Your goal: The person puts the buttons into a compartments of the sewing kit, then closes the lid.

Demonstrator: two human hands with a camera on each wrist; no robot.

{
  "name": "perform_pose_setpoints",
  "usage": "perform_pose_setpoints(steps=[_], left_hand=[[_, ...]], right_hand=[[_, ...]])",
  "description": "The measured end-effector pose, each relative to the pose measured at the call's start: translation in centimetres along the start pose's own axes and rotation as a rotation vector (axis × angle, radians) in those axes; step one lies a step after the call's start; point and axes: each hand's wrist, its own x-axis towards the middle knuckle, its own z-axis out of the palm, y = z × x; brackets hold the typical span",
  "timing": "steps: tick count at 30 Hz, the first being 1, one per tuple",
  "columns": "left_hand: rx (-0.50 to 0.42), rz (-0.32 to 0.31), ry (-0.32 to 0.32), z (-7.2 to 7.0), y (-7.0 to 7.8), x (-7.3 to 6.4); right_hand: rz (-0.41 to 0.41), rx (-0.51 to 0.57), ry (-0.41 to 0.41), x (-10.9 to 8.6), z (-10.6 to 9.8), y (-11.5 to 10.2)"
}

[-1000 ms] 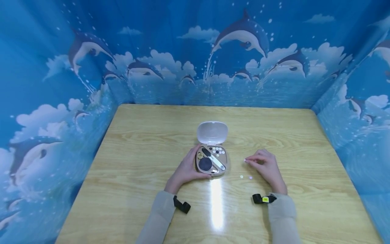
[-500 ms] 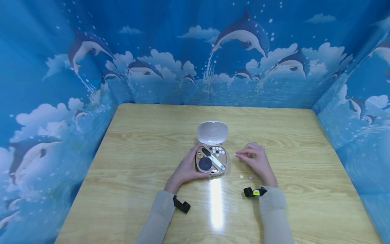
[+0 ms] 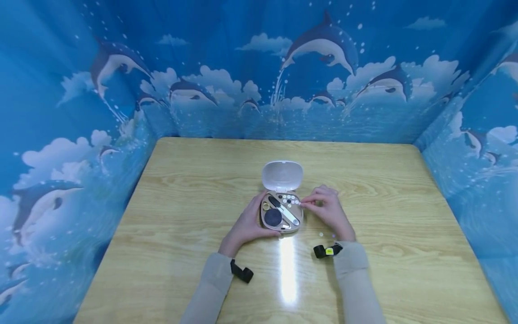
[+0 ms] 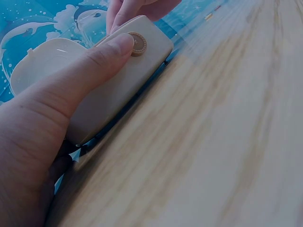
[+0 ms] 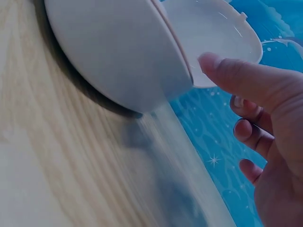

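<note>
A beige sewing kit case (image 3: 301, 216) lies with its clear lid (image 3: 282, 175) raised. Inside are small white and dark buttons (image 3: 288, 198), a white tool with a black end (image 3: 289, 216), a dark round disc (image 3: 273, 218) and a gold ring (image 3: 265, 206). My left hand (image 3: 251, 220) grips the case from the left; in the left wrist view its thumb presses beside the round front catch (image 4: 138, 44). My right hand (image 3: 327, 210) pinches a small white button at the case's right rim, mostly covered by the fingertips. In the right wrist view the button is hidden.
Two tiny pieces, a pale one (image 3: 321, 234) and a purple one (image 3: 333, 236), lie on the wooden table (image 3: 194, 189) near my right wrist. A blue dolphin-print curtain (image 3: 226, 58) encloses the table's back and sides.
My right hand has moved left from over the table to the case's right rim, carrying the small white button. The left hand and the case have stayed in place.
</note>
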Motion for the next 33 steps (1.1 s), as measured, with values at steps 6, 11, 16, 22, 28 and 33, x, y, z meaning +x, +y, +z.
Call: perform_pose_setpoints(steps=[6, 11, 16, 22, 28, 33], left_hand=[[-0.010, 0.009, -0.001, 0.1, 0.0, 0.0], [-0.006, 0.014, 0.001, 0.1, 0.0, 0.0], [-0.005, 0.029, 0.006, 0.1, 0.0, 0.0], [-0.010, 0.019, -0.001, 0.1, 0.1, 0.0], [-0.006, 0.010, -0.003, 0.1, 0.3, -0.1], [-0.006, 0.022, -0.003, 0.1, 0.2, 0.0]], right_hand=[[0.011, -0.005, -0.025, 0.2, 0.6, -0.5], [-0.018, -0.029, -0.046, 0.4, 1.0, -0.7], [-0.025, -0.064, -0.071, 0.5, 1.3, -0.8], [0.011, -0.097, -0.098, 0.5, 1.1, -1.2], [0.023, -0.138, -0.116, 0.6, 1.1, -1.6], [0.020, -0.144, -0.116, 0.6, 1.1, -1.6]])
